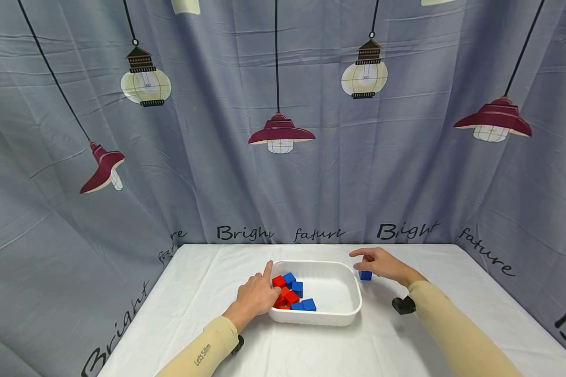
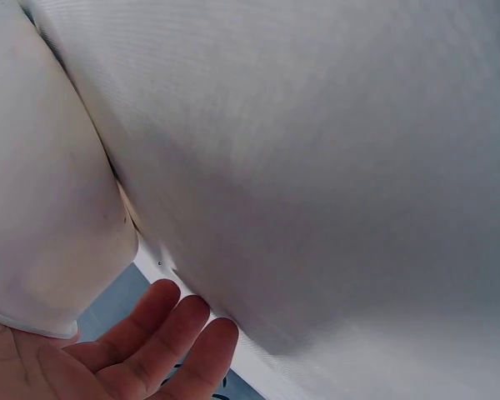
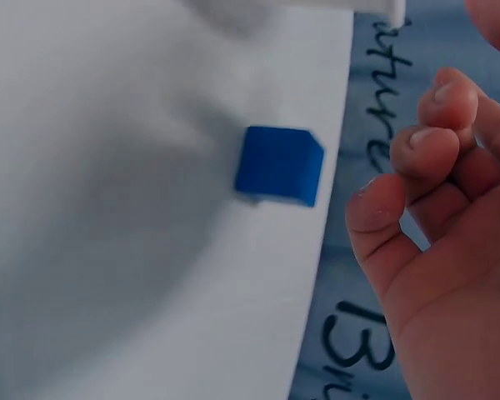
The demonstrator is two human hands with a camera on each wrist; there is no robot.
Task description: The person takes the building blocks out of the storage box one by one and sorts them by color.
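In the head view a white plastic tray [image 1: 330,317] holds several red blocks [image 1: 291,297] and blue blocks [image 1: 308,305] gathered at its left side. My left hand [image 1: 256,294] holds the tray's left rim, thumb over the inside and index finger stretched along the edge. In the left wrist view, three loosely bent fingers [image 2: 183,337] hang outside the tray wall [image 2: 58,167]. A single blue block [image 3: 279,165] sits on the table right of the tray. Above it hovers my right hand [image 1: 382,263], with a gap between hand and block and its fingers loosely bent.
White cloth covers the table [image 1: 193,293]. A grey-blue curtain [image 1: 311,183] printed with lamps and lettering hangs behind and at both sides. Dark wrist devices [image 1: 403,305] are worn under both sleeves.
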